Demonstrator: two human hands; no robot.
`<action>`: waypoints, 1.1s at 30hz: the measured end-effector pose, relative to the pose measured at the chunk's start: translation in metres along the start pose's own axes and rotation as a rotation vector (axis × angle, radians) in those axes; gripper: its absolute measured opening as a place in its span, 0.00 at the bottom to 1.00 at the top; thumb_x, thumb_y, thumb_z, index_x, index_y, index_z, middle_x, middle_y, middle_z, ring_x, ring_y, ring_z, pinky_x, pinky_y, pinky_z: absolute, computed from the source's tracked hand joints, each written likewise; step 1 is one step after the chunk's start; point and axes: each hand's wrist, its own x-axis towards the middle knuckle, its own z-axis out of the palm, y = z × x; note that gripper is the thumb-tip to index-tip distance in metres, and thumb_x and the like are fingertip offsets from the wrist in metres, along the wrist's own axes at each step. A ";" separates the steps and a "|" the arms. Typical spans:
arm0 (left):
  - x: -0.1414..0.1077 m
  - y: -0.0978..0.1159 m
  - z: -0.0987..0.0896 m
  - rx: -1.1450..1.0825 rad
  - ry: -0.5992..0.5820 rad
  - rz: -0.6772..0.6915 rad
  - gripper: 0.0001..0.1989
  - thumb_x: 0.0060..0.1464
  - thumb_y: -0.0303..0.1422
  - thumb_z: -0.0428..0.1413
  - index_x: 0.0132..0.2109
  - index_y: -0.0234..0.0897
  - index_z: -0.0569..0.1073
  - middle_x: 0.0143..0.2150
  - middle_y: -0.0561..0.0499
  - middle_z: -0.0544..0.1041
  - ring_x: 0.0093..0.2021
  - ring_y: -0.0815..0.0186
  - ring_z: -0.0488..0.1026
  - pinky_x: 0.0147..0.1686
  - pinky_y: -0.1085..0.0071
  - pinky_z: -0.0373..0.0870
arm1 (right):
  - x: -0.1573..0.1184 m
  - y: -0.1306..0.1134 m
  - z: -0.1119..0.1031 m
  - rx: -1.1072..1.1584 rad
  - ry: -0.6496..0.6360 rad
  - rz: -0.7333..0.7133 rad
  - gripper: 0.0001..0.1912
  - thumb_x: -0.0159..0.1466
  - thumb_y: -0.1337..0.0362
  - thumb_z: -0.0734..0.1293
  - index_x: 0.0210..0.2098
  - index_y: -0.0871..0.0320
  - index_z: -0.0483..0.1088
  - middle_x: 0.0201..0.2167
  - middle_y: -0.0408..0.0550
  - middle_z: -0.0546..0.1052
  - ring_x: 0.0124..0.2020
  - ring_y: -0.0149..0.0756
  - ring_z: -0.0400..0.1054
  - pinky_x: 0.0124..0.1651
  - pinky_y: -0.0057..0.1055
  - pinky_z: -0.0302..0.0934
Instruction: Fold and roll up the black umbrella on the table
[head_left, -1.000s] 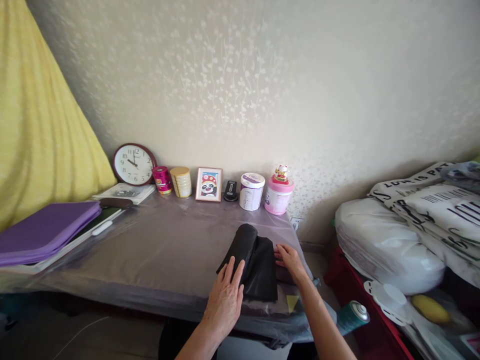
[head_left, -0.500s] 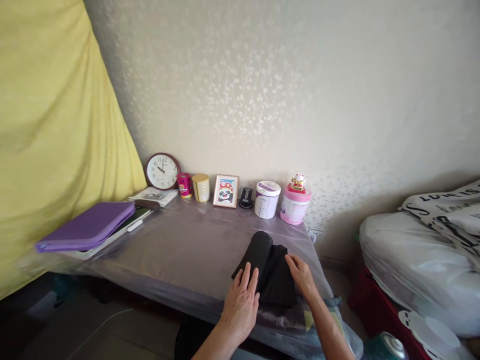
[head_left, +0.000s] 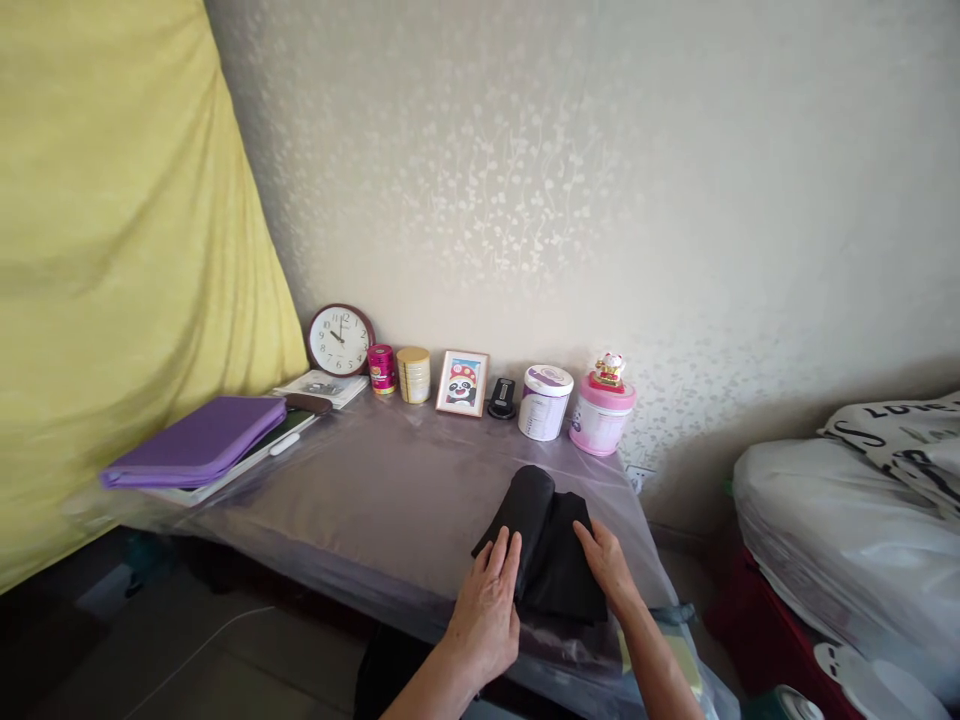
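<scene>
A black cloth lies near the front right of the table, its left part rolled into a thick tube and its right part flat. My left hand rests on the rolled part with fingers stretched out. On the right edge of the flat part, my right hand touches the fabric with its fingers extended. The underside of the cloth is hidden.
Plastic sheeting covers the table. Along the wall stand a clock, small tins, a panda picture frame and two tubs. A purple folder lies left; a bagged bundle sits right.
The view has turned slightly left, so things appear farther right. My right hand sits slightly lower along the cloth's edge; my left hand stays on the roll.
</scene>
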 end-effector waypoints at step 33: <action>-0.004 0.006 0.015 0.036 -0.035 -0.068 0.37 0.45 0.20 0.41 0.64 0.24 0.40 0.66 0.39 0.44 0.65 0.58 0.45 0.60 0.63 0.51 | 0.016 0.002 -0.005 -0.194 0.148 0.044 0.19 0.54 0.52 0.57 0.11 0.53 0.57 0.11 0.42 0.63 0.19 0.33 0.58 0.24 0.29 0.48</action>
